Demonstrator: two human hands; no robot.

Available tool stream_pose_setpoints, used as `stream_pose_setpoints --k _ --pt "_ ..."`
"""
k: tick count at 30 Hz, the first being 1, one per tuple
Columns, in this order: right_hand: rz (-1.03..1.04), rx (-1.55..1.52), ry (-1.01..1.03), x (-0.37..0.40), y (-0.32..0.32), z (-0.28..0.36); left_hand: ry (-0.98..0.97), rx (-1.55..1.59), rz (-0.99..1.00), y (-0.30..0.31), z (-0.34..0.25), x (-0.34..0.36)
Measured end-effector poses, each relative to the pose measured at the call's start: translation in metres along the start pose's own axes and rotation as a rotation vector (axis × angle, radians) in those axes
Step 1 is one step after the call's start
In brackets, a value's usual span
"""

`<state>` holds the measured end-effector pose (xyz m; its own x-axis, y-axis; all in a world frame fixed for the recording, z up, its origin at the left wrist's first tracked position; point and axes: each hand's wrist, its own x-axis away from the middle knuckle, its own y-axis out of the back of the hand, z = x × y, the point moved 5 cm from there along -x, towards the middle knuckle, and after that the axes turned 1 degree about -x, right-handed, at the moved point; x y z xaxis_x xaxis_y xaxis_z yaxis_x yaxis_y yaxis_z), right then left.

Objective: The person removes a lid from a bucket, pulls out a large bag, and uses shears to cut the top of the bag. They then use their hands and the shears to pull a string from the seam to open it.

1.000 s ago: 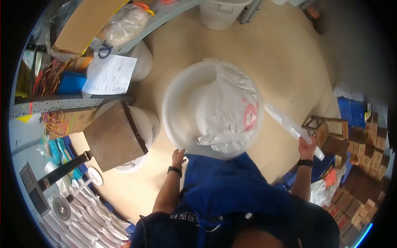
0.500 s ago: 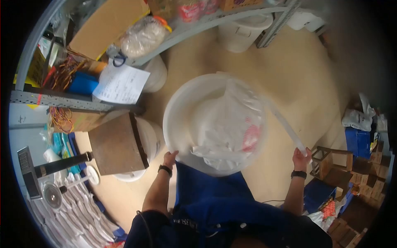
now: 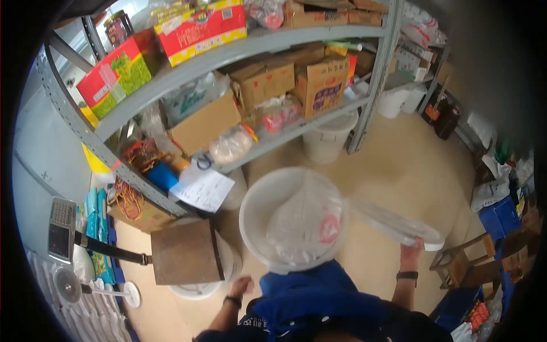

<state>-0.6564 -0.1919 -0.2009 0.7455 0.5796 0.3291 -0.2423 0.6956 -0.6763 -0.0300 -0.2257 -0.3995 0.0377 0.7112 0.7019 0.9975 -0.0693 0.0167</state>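
A large white plastic tub (image 3: 250,219) stands in front of me on the floor. Inside it lies a clear-white plastic bag (image 3: 299,228) with red printing; what the bag holds is hidden. Out to the right, my right hand (image 3: 414,246) grips the edge of a round white lid (image 3: 393,219), which is tilted and seen almost edge-on. My left hand (image 3: 242,286) is just off the tub's near left side, apart from the rim, with loosely bent fingers and nothing visible in them. Blur softens its outline.
A platform scale (image 3: 185,251) with a display (image 3: 61,231) stands at left beside white buckets. Metal shelving (image 3: 228,40) with cartons runs across the back, a paper sheet (image 3: 205,188) hanging from it. At right are a wooden stool (image 3: 464,259) and blue crates (image 3: 498,216).
My view has tipped up, showing more shelving. The left hand has let go of the tub's rim. The lid in my right hand has turned, showing more of its face.
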Motion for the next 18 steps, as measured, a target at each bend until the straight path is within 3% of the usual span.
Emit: stream_pose_setpoints --k 1,3,4,7,8,13,16,18 --pt "0.004 0.006 -0.035 0.004 -0.015 0.007 -0.44 -0.49 0.094 0.019 0.046 -0.016" --pt "0.054 0.044 -0.028 0.003 -0.033 0.025 -0.033 -0.206 -0.005 0.012 0.08 0.01" --pt "0.081 0.069 -0.029 0.003 -0.044 0.035 0.337 0.014 -0.102 0.012 0.12 0.012" --pt "0.315 0.076 -0.003 0.012 -0.094 0.064 0.533 -0.123 -0.05 0.018 0.155 -0.019" --pt "0.395 0.065 -0.006 0.008 -0.109 0.069 0.493 -0.018 -0.156 -0.007 0.099 0.002" --pt "0.608 -0.091 -0.122 -0.032 -0.187 0.056 0.034 0.079 -0.051 -0.079 -0.084 -0.006" --pt "0.679 -0.154 -0.171 -0.059 -0.248 0.032 -0.136 0.185 -0.042 -0.109 -0.136 0.01" --pt "0.709 -0.185 -0.186 -0.067 -0.293 0.015 -0.115 0.23 -0.056 -0.105 -0.117 0.016"
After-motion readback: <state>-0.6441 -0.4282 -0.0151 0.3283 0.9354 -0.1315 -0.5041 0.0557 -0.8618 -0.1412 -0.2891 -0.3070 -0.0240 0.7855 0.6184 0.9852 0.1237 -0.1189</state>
